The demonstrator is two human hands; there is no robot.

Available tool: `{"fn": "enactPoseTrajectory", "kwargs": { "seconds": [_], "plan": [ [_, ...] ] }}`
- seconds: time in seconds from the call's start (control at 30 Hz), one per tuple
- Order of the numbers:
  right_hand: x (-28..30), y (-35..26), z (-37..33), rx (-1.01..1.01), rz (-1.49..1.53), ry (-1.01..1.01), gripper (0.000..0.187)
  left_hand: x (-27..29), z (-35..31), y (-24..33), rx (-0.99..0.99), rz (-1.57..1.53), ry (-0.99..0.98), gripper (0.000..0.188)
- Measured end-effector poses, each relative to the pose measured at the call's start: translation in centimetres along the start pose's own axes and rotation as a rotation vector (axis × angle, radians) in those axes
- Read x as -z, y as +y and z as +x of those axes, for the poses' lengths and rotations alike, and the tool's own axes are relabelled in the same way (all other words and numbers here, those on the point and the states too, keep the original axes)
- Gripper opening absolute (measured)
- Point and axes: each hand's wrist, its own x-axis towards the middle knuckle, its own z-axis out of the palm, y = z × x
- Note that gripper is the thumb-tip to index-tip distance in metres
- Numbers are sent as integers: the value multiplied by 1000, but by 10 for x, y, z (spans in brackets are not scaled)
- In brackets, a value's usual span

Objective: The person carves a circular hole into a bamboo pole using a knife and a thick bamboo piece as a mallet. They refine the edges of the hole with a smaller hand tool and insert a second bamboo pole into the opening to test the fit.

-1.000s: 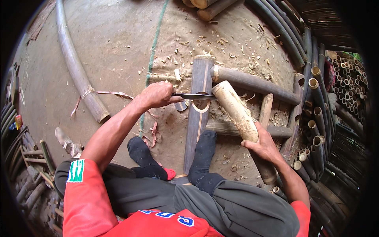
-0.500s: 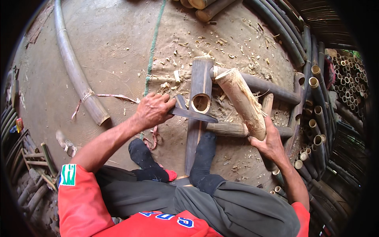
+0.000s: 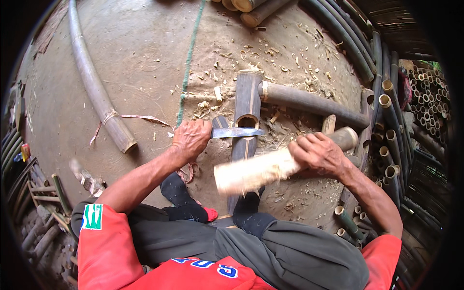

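My left hand [image 3: 192, 138] is closed round the grip of a knife, which the fingers hide. The knife blade [image 3: 237, 132] points right, flat side up, across the lower part of a hole in a dark bamboo pole [image 3: 247, 94]. My right hand [image 3: 316, 153] grips a thick bamboo piece [image 3: 258, 170] from above. Its pale, stripped end points left over my foot and is smeared by motion; the darker end sticks out to the right of the hand. The blade and the bamboo piece are apart.
A crosspiece [image 3: 314, 102] runs from the holed pole to another pole at right. Pale shavings [image 3: 280, 53] litter the ground. One long bamboo pole [image 3: 92, 82] lies at left. Cut bamboo lengths [image 3: 389, 140] are stacked along the right, with more at the top.
The bamboo piece has swung from slanting up and left to lying nearly level, its pale end now nearer me. The knife has moved slightly up, its blade turned to show a bright flat side.
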Motion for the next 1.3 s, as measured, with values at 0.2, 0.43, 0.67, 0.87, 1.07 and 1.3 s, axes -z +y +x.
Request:
{"fn": "enactPoseTrajectory", "kwargs": {
  "seconds": [0.2, 0.43, 0.67, 0.87, 1.07, 1.3],
  "plan": [
    [8, 14, 16, -329, -67, -30, 58, -6, 31, -29, -18, -283, -77, 13],
    [44, 12, 11, -1009, 700, 260, 64, 48, 56, -55, 13, -909, -47, 41],
    [9, -26, -1, -983, 988, 523, 74, 50, 48, -91, -2, -627, 135, 44],
    [-7, -54, -11, -1085, 1004, 460, 66, 44, 58, -85, 213, -437, 337, 37],
    [-24, -96, -12, -1178, 1073, 491, 71, 38, 99, -97, 239, -93, 513, 63],
    [-97, -189, -59, -1461, 1269, 680, 80, 1, 51, 8, 168, -506, 484, 67]
  ]
}}
